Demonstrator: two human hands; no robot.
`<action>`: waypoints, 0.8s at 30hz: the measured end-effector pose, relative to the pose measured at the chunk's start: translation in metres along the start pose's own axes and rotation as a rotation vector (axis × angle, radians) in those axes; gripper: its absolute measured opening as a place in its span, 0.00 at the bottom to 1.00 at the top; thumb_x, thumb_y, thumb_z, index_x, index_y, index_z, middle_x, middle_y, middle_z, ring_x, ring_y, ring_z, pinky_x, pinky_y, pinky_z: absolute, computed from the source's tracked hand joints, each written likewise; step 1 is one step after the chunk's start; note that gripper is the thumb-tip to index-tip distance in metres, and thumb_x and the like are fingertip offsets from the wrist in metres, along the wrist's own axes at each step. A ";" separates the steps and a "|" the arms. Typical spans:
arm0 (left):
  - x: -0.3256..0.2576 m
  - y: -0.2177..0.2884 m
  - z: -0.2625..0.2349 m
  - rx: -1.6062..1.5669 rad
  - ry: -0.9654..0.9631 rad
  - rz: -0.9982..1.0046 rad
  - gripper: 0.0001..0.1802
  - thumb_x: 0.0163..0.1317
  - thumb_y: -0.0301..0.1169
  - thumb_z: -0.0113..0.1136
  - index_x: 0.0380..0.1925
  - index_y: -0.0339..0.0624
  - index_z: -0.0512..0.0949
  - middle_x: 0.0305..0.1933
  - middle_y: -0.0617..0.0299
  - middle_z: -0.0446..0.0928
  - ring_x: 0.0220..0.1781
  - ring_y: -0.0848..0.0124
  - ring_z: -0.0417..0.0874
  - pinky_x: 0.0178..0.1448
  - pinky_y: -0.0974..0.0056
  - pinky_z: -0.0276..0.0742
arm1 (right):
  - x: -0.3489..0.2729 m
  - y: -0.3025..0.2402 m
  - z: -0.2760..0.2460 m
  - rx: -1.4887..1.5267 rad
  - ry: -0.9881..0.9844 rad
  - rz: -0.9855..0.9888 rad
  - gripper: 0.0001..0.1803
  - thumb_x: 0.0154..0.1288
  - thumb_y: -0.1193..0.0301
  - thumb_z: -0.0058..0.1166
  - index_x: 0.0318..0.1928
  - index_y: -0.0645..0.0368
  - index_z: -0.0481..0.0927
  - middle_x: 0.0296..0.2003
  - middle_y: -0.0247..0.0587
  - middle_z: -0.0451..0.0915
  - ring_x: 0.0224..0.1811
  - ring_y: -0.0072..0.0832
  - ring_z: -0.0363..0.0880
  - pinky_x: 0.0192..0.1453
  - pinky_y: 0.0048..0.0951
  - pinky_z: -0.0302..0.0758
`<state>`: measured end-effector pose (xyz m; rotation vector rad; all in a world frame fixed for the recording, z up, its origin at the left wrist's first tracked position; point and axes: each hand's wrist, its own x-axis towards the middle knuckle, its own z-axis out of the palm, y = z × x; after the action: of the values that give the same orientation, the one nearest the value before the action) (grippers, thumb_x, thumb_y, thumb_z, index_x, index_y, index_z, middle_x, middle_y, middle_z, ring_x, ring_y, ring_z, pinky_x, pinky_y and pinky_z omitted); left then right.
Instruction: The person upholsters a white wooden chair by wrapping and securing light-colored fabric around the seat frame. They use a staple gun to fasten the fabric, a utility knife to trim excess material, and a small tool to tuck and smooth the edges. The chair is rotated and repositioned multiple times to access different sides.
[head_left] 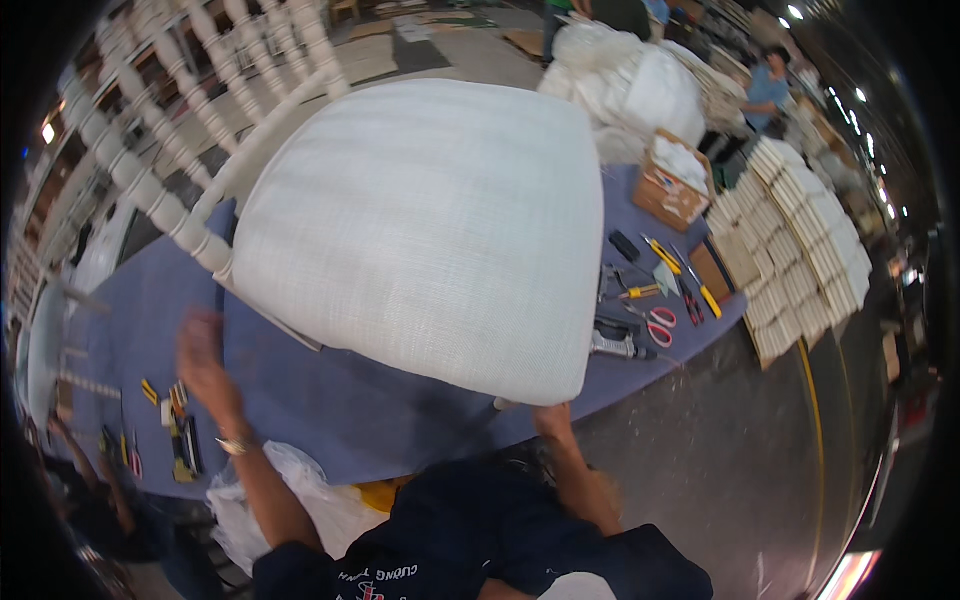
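Note:
A cream chair with a white padded seat and a back of turned spindles lies tilted over the table. Under the seat's near right corner, my right hand grips the chair; its fingers are mostly hidden there. My left hand is raised just short of the chair's near left side, blurred by motion. Its fingers look stretched out, and it seems to touch nothing. A watch is on my left wrist.
The table has a blue-grey cover. Red-handled scissors, yellow cutters and an air tool lie at right; a stapler lies at left. Beyond are a carton, stacked cream parts and a person.

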<state>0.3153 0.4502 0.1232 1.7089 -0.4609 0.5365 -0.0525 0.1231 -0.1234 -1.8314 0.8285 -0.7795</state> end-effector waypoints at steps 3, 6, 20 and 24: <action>0.113 0.015 0.036 -0.197 0.028 0.062 0.30 0.80 0.49 0.50 0.65 0.33 0.77 0.56 0.52 0.81 0.61 0.66 0.81 0.66 0.56 0.75 | -0.014 0.023 0.042 0.743 0.327 0.091 0.14 0.75 0.75 0.54 0.56 0.70 0.80 0.54 0.56 0.82 0.56 0.43 0.81 0.60 0.41 0.76; 0.174 0.002 0.061 -0.347 -0.227 -0.003 0.31 0.77 0.49 0.57 0.64 0.33 0.78 0.50 0.56 0.84 0.53 0.68 0.82 0.61 0.60 0.76 | 0.000 -0.017 0.068 0.218 0.507 -0.107 0.14 0.72 0.80 0.53 0.56 0.70 0.78 0.50 0.55 0.82 0.53 0.45 0.81 0.58 0.42 0.75; 0.042 0.078 -0.031 -0.336 0.202 -0.073 0.19 0.64 0.36 0.72 0.46 0.30 0.83 0.46 0.53 0.86 0.45 0.72 0.82 0.55 0.63 0.75 | 0.058 -0.037 0.006 0.899 0.338 0.176 0.21 0.79 0.65 0.46 0.64 0.65 0.72 0.56 0.51 0.80 0.52 0.46 0.83 0.52 0.44 0.82; 0.027 0.108 -0.045 -0.234 0.264 -0.041 0.17 0.67 0.38 0.69 0.44 0.33 0.82 0.43 0.59 0.82 0.49 0.70 0.82 0.60 0.63 0.73 | 0.114 -0.082 -0.002 0.882 0.323 0.152 0.24 0.81 0.59 0.43 0.66 0.63 0.71 0.58 0.50 0.79 0.52 0.45 0.83 0.51 0.45 0.83</action>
<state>0.2713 0.4725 0.2326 1.3981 -0.2856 0.6426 0.0277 0.0563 -0.0290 -0.8654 0.6528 -1.1288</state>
